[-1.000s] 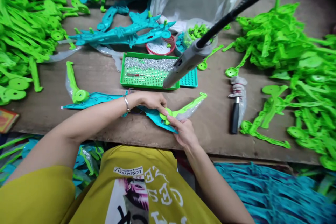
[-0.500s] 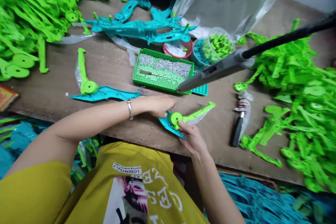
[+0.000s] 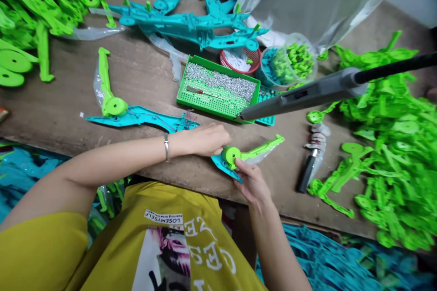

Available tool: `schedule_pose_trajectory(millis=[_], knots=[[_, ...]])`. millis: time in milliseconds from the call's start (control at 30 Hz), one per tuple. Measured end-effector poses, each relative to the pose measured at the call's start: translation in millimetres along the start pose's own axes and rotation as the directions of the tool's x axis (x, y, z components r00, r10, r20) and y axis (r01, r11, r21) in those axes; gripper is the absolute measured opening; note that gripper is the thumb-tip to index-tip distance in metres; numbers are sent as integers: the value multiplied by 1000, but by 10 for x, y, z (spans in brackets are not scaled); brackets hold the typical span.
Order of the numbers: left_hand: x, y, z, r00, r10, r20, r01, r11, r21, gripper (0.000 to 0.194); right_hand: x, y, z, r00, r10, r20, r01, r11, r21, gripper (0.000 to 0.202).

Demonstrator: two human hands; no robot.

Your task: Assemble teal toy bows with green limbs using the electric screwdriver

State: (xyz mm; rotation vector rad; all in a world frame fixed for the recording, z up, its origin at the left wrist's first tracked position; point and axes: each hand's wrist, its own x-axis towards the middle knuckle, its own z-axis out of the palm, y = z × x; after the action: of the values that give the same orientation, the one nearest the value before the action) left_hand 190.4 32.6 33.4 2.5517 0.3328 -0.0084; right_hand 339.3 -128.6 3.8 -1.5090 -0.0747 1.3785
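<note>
My right hand [image 3: 252, 181] grips a blue plastic shell [image 3: 223, 167], its thumb by the round hub of the green arm [image 3: 233, 157] fitted on it. That arm slopes up to the right, with a clear plastic strip along its underside. Over the shell's left end, my left hand [image 3: 212, 140] is closed, knuckles up; its fingertips and anything in them are hidden. Behind my left forearm lies a second blue shell [image 3: 146, 117] with thin wires along it and a green arm [image 3: 105, 82] standing up from its left part.
A green tray [image 3: 218, 108] holds small metal screws and a screwdriver [image 3: 205, 92]. A grey electric driver [image 3: 300, 93] hangs over its right corner. Tubs of small parts [image 3: 312, 70] stand behind. Green piles [image 3: 403, 145] flank the table; a black-handled tool [image 3: 307, 170] lies right.
The view has shifted slightly, moving much of the table's contents within the picture. Both hands stay at the same shell, with the left one still closed over its end.
</note>
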Motion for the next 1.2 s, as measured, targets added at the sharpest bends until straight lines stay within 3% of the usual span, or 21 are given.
schedule_pose_trajectory(millis=[167,400,533,633,733,867,1033,1133,1200], knots=[[-5,-53,0,1000,19,-7,-20,997,-77,18,-19,-11,23,1000,7,-23,-8,1000,-21,35],[-8,-9,16,998,-69,9,69,995,-76,23,-20,5,89,996,-22,-84,22,1000,-7,34],[-33,-36,15,997,-53,52,59,993,-107,21,-38,-9,123,995,3,-100,-1,1000,17,37],[-25,-53,-25,992,-99,79,110,982,-151,34,-45,-17,128,996,6,-89,-5,1000,14,36],[45,-40,-119,979,-128,160,157,969,-189,43,-50,-9,129,997,-16,-75,16,1000,2,35],[171,-20,-212,934,-73,351,148,971,-190,44,-75,39,175,995,-61,-80,60,998,-20,34],[198,-92,-173,925,-125,358,210,955,-210,36,-107,117,341,990,-106,-96,104,994,-20,38],[154,-183,-206,913,-153,379,248,944,-217,32,-111,99,376,997,-77,-14,76,997,-30,38],[116,-256,-273,903,-146,405,247,946,-211,31,-108,40,321,993,41,114,-29,994,-101,43]])
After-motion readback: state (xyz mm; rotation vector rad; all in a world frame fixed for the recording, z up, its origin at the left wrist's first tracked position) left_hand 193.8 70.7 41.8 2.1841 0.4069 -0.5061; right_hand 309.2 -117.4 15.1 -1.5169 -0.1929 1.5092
